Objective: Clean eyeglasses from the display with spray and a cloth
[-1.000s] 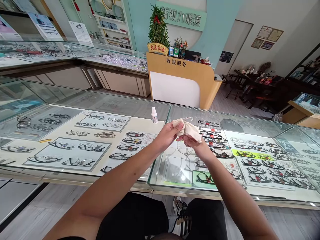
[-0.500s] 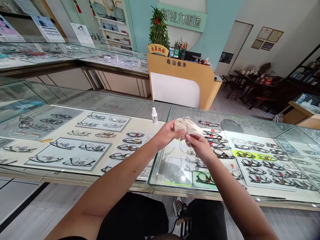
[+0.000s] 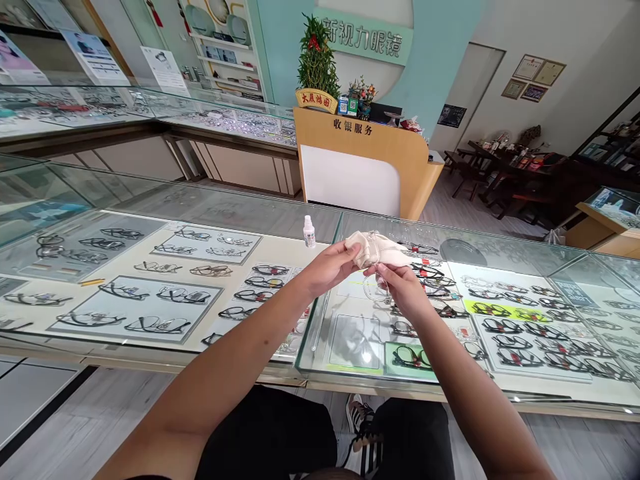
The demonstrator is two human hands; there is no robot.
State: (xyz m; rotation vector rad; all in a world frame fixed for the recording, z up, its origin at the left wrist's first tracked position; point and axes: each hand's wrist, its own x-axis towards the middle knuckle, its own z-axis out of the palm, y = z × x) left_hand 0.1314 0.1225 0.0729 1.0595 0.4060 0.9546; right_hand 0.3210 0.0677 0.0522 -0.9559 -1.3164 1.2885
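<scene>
A cream cloth bundle (image 3: 380, 250), wrapped about with a thin cord, is up above the glass counter between my two hands. My left hand (image 3: 336, 265) grips its left end, thumb on top. Below the bundle, the fingers of my right hand (image 3: 397, 280) are pinched together on the thin cord (image 3: 371, 269). A fine loop hangs under these fingers; against the glasses below I cannot tell whether it is all cord. A small white bottle (image 3: 309, 233) stands upright on the counter, left of the bundle and apart from both hands.
The glass display counter (image 3: 320, 363) holds rows of eyeglasses (image 3: 520, 357) under its top. A yellow pencil-like stick (image 3: 92, 282) lies at the left. Beyond are a wooden cashier desk (image 3: 360, 143) and a potted plant (image 3: 318, 60). My legs are close to the counter's front edge.
My left thumb has shifted up and left off the cord onto the cloth. The bundle has turned slightly, and my right fingers have drawn the cord a little lower.
</scene>
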